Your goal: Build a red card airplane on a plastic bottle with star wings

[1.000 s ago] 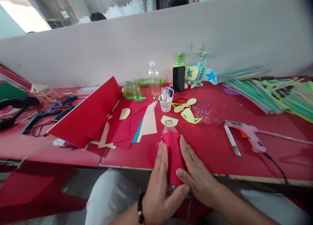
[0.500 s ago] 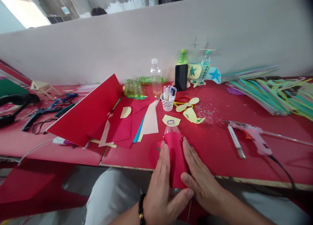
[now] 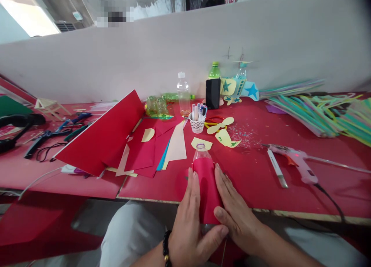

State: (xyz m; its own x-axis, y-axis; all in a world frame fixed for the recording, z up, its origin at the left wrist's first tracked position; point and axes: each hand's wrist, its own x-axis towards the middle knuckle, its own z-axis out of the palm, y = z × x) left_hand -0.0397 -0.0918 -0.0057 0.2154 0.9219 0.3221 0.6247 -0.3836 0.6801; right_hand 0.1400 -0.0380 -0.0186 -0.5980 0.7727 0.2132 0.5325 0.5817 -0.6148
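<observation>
A clear plastic bottle (image 3: 202, 152) wrapped in red paper (image 3: 207, 189) lies between my palms at the table's front edge, its uncapped mouth pointing away from me. My left hand (image 3: 188, 216) presses flat along its left side, fingers straight. From the right, my right hand (image 3: 236, 211) presses on the wrap, its thumb over the lower part. Just beyond the bottle's mouth is a pale yellow paper piece (image 3: 201, 143). Some dark shape partly hidden by my left fingers lies on the table.
A pink glue gun (image 3: 298, 160) and a white cutter (image 3: 277, 168) lie to the right. Behind stand a pen cup (image 3: 197, 122), a clear bottle (image 3: 183, 93) and a phone (image 3: 213, 94). Paper sheets (image 3: 142, 155) and a tilted red board (image 3: 101, 135) are left; balloon-like strips (image 3: 315, 116) lie far right.
Both hands keep the same hold on the wrapped bottle. The view has shifted slightly, so the table items appear a little further left.
</observation>
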